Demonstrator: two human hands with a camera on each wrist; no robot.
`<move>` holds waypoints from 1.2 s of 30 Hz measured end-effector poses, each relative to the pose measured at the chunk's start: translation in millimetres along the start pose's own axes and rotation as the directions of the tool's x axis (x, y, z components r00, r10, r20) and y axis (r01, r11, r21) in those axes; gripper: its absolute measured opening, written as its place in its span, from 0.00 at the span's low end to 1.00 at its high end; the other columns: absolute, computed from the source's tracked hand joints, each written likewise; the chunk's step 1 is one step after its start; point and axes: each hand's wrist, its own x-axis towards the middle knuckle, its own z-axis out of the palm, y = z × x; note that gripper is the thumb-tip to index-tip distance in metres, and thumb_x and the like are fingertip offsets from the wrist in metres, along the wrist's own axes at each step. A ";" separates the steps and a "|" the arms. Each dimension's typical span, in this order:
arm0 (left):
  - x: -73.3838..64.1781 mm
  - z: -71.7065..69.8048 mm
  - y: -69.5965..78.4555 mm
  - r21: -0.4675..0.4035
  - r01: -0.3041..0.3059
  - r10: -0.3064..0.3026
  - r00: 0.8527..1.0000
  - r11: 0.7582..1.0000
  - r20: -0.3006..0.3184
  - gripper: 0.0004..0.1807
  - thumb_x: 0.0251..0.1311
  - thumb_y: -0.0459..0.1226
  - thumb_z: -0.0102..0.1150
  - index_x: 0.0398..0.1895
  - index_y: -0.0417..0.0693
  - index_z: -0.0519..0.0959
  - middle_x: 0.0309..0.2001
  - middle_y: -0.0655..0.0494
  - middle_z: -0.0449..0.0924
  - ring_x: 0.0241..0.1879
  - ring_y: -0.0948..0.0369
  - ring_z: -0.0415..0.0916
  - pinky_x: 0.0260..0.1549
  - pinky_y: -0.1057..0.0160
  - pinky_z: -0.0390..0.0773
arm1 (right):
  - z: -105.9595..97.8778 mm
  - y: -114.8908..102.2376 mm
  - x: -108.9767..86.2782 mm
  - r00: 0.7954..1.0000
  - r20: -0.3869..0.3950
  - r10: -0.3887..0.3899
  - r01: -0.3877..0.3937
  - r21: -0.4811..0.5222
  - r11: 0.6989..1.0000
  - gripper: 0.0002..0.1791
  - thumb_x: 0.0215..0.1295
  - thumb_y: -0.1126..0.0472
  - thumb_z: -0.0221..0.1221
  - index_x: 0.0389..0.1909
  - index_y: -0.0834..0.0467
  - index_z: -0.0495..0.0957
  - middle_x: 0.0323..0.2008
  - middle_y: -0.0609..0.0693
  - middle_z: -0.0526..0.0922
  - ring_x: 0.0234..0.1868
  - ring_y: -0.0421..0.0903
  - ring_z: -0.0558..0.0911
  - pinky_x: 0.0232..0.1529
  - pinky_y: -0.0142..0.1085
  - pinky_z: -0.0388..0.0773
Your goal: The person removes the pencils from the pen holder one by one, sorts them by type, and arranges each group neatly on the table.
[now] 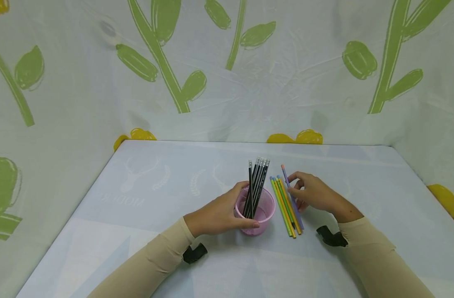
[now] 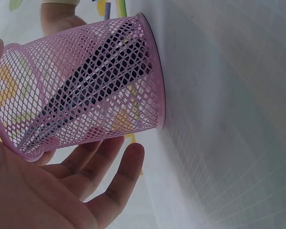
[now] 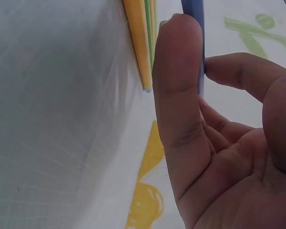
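Note:
My left hand (image 1: 219,213) grips a pink mesh pencil cup (image 1: 257,229) around its side, thumb near the front of the rim. Several black pencils (image 1: 262,176) lean inside it with their silver ends up. In the left wrist view the mesh wall (image 2: 90,100) shows the dark pencils slanting through it. To the right of the cup, my right hand (image 1: 318,193) pinches a purple pencil (image 1: 284,171) with a pink end. The right wrist view shows the thumb (image 3: 178,81) in front of that purple pencil (image 3: 194,8), the index fingertip against its other side.
Several yellow and green pencils (image 1: 282,198) lie side by side between the cup and my right hand. The pale printed table (image 1: 167,207) reaches back to a white wall sheet (image 1: 286,95) with green leaf drawings. Black wrist straps (image 1: 331,237) stick out under both sleeves.

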 end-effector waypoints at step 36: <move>0.8 -0.6 -0.7 0.008 -0.009 0.009 1.000 1.000 -0.001 0.56 0.52 0.61 0.71 0.77 0.60 0.49 0.63 0.60 0.72 0.62 0.66 0.71 0.65 0.55 0.71 | 6.4 7.5 2.9 0.998 0.049 0.041 -0.034 -0.121 0.992 0.25 0.72 0.58 0.59 0.65 0.63 0.66 0.31 0.54 0.80 0.19 0.45 0.82 0.24 0.38 0.83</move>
